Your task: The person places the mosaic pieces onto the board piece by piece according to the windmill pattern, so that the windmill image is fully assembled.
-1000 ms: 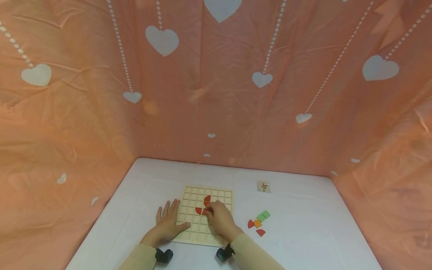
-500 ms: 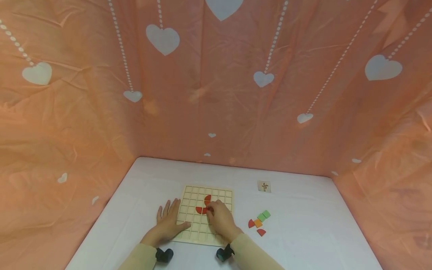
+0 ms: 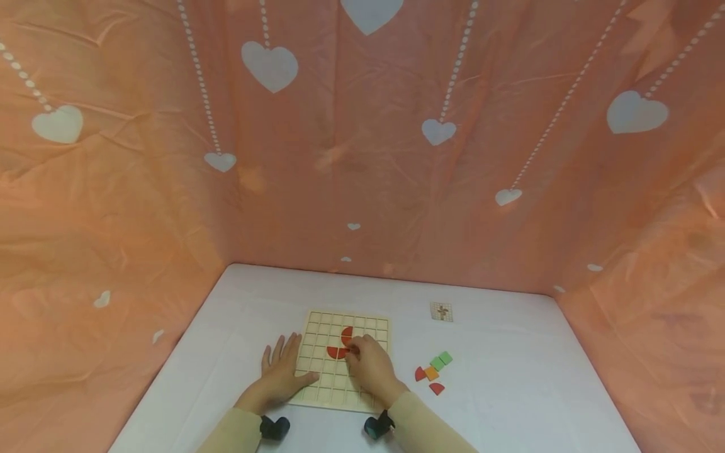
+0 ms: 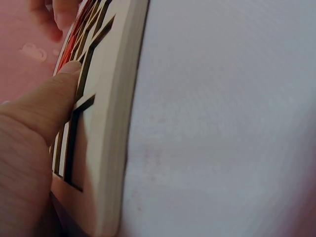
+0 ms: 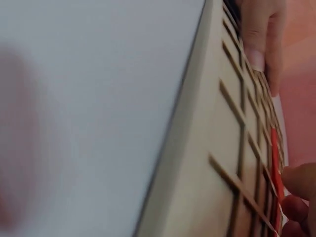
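Note:
A square wooden grid board (image 3: pixel 318 396) lies on the white table. My left hand (image 3: pixel 279 376) rests flat on its left edge, fingers spread, the thumb (image 4: pixel 54 96) lying on the grid. My right hand (image 3: pixel 370 368) is over the middle of the board, fingers curled, thumb and fingertips at a red quarter-circle piece (image 3: pixel 342 353). Another red quarter-circle (image 3: pixel 332 352) sits just left of it. Two more red pieces, the upper one a quarter-circle (image 3: pixel 347 331), sit above, partly behind the fingers. In the right wrist view, my fingertips touch a red piece (image 5: pixel 275 163).
Right of the board lie two green squares (image 3: pixel 437 363), an orange square (image 3: pixel 432 374) and two red quarter-circles (image 3: pixel 437 389). Farther back is a small card (image 3: pixel 442 311) with a pinwheel-like pattern on a grid. A pink curtain (image 3: pixel 385 189) with hearts surrounds the table.
The red quarter-circle at my right fingertips has shifted slightly and now lines up beside its left neighbour. Both hands have stayed nearly in place.

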A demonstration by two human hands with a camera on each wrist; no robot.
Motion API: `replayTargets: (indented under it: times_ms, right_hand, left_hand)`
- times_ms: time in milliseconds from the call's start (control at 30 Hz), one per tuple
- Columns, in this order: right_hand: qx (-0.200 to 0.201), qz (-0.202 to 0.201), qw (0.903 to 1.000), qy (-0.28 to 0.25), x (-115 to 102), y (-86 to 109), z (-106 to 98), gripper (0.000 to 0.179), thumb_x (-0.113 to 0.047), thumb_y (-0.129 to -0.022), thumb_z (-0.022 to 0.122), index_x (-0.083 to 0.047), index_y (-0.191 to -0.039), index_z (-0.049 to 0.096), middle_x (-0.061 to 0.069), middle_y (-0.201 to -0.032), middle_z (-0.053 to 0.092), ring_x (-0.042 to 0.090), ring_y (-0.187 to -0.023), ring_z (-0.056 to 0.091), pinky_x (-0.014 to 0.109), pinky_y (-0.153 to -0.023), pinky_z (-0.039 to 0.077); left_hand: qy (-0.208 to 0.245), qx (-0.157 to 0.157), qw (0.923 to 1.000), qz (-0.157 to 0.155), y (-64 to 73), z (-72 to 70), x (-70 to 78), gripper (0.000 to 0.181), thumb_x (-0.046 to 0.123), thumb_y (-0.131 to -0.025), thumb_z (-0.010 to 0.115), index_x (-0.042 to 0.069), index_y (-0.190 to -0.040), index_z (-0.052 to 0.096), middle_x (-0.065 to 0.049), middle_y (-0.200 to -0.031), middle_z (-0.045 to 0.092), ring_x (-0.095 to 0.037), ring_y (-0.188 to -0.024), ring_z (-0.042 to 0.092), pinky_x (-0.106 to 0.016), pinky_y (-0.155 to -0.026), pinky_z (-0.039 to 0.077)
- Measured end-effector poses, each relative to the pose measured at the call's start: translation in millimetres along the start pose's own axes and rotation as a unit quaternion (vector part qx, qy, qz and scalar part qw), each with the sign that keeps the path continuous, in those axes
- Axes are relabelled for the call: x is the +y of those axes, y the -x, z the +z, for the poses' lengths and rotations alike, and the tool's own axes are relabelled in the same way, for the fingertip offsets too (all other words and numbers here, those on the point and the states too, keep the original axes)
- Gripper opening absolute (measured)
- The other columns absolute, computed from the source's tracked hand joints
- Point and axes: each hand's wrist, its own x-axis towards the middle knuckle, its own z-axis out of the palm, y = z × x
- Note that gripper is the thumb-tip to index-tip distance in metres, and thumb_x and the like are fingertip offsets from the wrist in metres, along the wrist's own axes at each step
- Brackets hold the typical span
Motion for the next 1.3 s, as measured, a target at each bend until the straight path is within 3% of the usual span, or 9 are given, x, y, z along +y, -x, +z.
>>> replayTargets:
  times_ms: [267,567,767,967,1300]
  right_hand:
    - [0.013,0.033,0.9978,-0.056,21.8,22.2,-36.1,0.022,-0.023,-0.093,0.067,-0.010,-0.110,0.067,-0.007,-0.092,0.057,0.010,-0.082,0.054,0.031,-0.073,0.051]
    - [0.031,0.109,0.9925,-0.046,61.2,53.3,-76.6,0.024,-0.025,-0.090,0.070,-0.011,-0.110,0.067,-0.003,-0.092,0.056,0.011,-0.077,0.053,0.027,-0.064,0.049]
    - [0.033,0.139,0.9885,-0.051,82.3,77.4,-96.8,0.027,-0.027,-0.088,0.072,-0.011,-0.110,0.067,-0.004,-0.092,0.058,0.012,-0.080,0.052,0.028,-0.068,0.049]
    - [0.039,0.158,0.9853,-0.053,96.8,96.3,-104.6,0.028,-0.030,-0.085,0.075,-0.014,-0.107,0.069,-0.006,-0.091,0.058,0.011,-0.079,0.049,0.025,-0.064,0.044]
    - [0.032,0.181,0.9820,-0.044,104.3,108.8,-106.3,0.031,-0.036,-0.082,0.077,-0.017,-0.105,0.069,-0.007,-0.094,0.061,0.011,-0.078,0.048,0.026,-0.066,0.043]
  left_hand:
    - [0.002,-0.002,1.0000,-0.001,-0.8,0.8,0.4,0.106,0.053,-0.084,0.068,-0.004,-0.153,0.010,-0.023,-0.159,0.009,-0.042,-0.144,-0.006,-0.056,-0.110,-0.014]
    - [0.010,-0.003,0.9999,-0.004,-0.7,-0.9,0.8,0.107,0.052,-0.083,0.069,-0.004,-0.153,0.010,-0.024,-0.159,0.008,-0.042,-0.144,-0.007,-0.057,-0.109,-0.014]
    - [0.012,-0.003,0.9999,-0.004,-0.9,0.2,1.2,0.107,0.053,-0.083,0.069,-0.003,-0.153,0.010,-0.023,-0.159,0.009,-0.042,-0.144,-0.007,-0.057,-0.109,-0.014]
    - [0.012,-0.005,0.9999,-0.004,-0.5,-0.4,2.9,0.107,0.052,-0.083,0.070,-0.003,-0.153,0.010,-0.023,-0.159,0.008,-0.042,-0.144,-0.007,-0.056,-0.109,-0.015]
    - [0.005,-0.005,1.0000,-0.004,-0.8,0.8,2.2,0.106,0.051,-0.084,0.069,-0.003,-0.153,0.010,-0.023,-0.159,0.008,-0.042,-0.144,-0.008,-0.056,-0.109,-0.015]
